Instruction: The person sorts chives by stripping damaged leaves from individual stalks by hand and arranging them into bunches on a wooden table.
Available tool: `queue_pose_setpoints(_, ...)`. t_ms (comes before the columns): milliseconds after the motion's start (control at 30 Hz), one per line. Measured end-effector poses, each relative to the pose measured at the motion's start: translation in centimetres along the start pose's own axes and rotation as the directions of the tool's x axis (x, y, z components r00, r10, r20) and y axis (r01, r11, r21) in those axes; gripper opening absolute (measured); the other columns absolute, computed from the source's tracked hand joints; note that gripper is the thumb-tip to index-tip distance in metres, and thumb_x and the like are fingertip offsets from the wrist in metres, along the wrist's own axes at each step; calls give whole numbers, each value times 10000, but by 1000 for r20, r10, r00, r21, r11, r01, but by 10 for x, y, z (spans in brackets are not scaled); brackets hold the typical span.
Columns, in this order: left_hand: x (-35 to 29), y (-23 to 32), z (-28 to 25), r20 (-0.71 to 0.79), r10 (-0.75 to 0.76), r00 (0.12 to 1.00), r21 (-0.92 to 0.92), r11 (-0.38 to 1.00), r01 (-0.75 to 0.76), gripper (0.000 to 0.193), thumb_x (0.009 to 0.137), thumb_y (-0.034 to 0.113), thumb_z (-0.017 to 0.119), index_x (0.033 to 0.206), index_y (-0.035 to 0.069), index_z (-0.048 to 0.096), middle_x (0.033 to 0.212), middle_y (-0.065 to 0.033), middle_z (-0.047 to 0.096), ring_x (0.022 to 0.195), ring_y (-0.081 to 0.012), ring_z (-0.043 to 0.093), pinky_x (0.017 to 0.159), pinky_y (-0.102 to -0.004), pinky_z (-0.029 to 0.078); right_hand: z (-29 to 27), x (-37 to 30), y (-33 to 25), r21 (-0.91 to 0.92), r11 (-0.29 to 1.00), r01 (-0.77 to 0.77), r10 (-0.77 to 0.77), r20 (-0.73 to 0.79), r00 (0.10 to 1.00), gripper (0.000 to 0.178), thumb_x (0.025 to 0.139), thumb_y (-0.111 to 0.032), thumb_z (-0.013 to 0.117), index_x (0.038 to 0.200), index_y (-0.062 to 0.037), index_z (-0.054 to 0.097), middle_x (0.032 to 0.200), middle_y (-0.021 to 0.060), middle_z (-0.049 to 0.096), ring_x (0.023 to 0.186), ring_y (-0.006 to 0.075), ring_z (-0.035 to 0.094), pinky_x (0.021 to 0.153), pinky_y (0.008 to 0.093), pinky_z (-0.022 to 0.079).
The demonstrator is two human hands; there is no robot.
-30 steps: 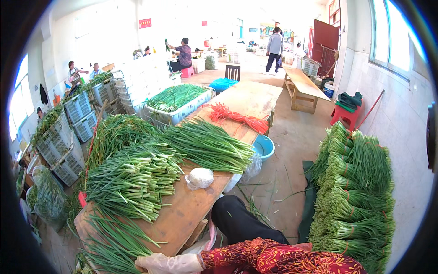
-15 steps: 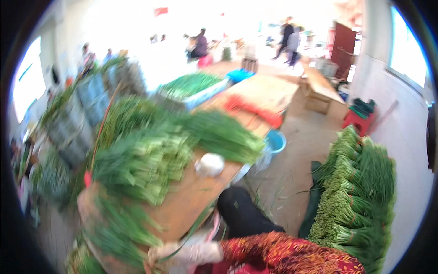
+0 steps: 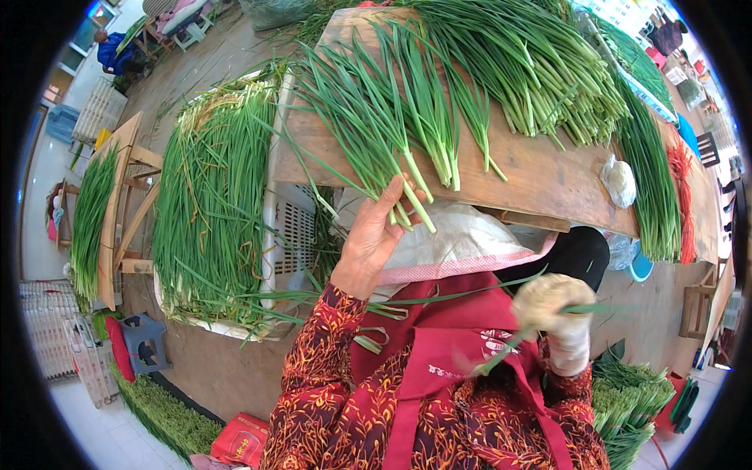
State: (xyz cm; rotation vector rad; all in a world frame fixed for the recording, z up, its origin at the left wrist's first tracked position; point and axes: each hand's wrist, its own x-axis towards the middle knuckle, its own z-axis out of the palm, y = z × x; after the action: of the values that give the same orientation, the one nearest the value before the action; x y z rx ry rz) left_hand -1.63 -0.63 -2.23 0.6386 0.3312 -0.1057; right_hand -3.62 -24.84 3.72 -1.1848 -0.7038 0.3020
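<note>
Bare left hand (image 3: 368,243) gathering long green garlic chives (image 3: 376,133) at the near edge of a worn wooden plank table (image 3: 540,176).

The chive stalks lie fanned across the table, pale cut ends toward the person; the left hand's fingers are curled around the bottom of one small bunch, thumb up against the stems. The right hand (image 3: 560,313), in a whitish cloth glove, is pinched shut on a single thin green stalk (image 3: 517,337) over a red apron (image 3: 446,368). A loose hold could let stalks slide off the table edge into the lap, as the ends already overhang it. To the left, a white slatted plastic crate (image 3: 286,227) is heaped with more chives, leaves trailing over its rim. A small knotted clear plastic bag (image 3: 619,182) sits further along the table.
</note>
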Motion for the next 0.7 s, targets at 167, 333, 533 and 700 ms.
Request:
queue_pose_setpoints(167, 5, 0, -5, 116, -49, 992, -51, 997, 55, 213, 842, 231, 480, 971, 62, 474, 817, 2, 516, 746, -99, 512, 703, -285, 461, -29, 16, -21, -308, 935, -177, 94, -268, 959, 264, 789, -241, 495, 647, -19, 492, 901, 134, 503, 726, 140, 473, 715, 289, 381)
queue_pose_setpoints(333, 7, 0, -8, 209, -99, 973, -205, 968, 143, 196, 864, 236, 444, 947, 59, 440, 715, 27, 417, 636, -71, 437, 575, -227, 407, -16, 74, 10, -286, 735, -615, 572, -226, 789, 366, 818, -347, 407, 898, -16, 543, 710, 88, 558, 668, 174, 515, 658, 264, 398)
queue_pose_setpoints(533, 6, 1, -2, 122, -87, 989, -192, 975, 109, 148, 843, 188, 471, 909, 56, 465, 645, 40, 385, 463, -38, 317, 422, -191, 282, 29, 120, 50, -837, 219, -501, 610, -283, 740, 415, 784, -417, 463, 998, -68, 531, 816, 174, 585, 778, 294, 564, 675, 352, 426)
queue_pose_setpoints(700, -4, 10, 0, 74, -63, 995, -106, 992, 71, 234, 832, 235, 451, 966, 44, 473, 697, 14, 463, 467, -48, 338, 446, -194, 299, 16, 111, 55, -535, 529, -659, 612, -297, 733, 361, 773, -351, 513, 970, -51, 554, 835, 172, 583, 783, 243, 567, 705, 290, 421)
